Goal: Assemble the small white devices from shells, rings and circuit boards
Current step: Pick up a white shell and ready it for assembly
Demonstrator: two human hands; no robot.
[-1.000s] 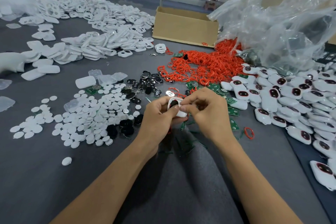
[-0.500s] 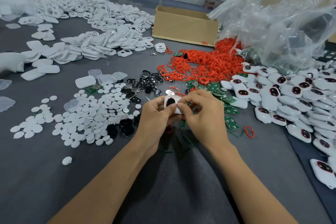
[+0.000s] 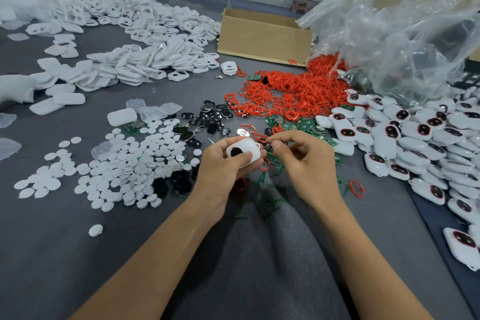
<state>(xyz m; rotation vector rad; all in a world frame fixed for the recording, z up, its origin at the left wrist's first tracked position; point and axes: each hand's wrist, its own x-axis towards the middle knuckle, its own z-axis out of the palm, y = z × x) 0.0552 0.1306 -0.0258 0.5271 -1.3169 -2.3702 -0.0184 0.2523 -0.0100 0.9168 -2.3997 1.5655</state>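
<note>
My left hand [image 3: 220, 166] grips a small white shell [image 3: 245, 151] with a dark round opening, thumb across its front. Just to its right, my right hand [image 3: 302, 161] has thumb and forefinger pinched together beside the shell's edge; what they pinch is too small to make out. A heap of red rings [image 3: 288, 91] lies behind my hands. Green circuit boards [image 3: 304, 125] are scattered beside and under my hands. Finished white devices [image 3: 405, 138] with dark red-rimmed windows pile up on the right. Empty white shells [image 3: 135, 41] cover the far left.
White round discs [image 3: 124, 171] spread on the grey table [image 3: 65, 254] at left, with black parts [image 3: 210, 117] and clear small cases [image 3: 153, 110] behind them. A cardboard box [image 3: 262, 36] stands at the back. A crumpled clear plastic bag [image 3: 405, 26] rises at right.
My right hand has drawn away from the shell to the right, leaving it in my left hand alone. The shell has tilted so its dark opening faces up.
</note>
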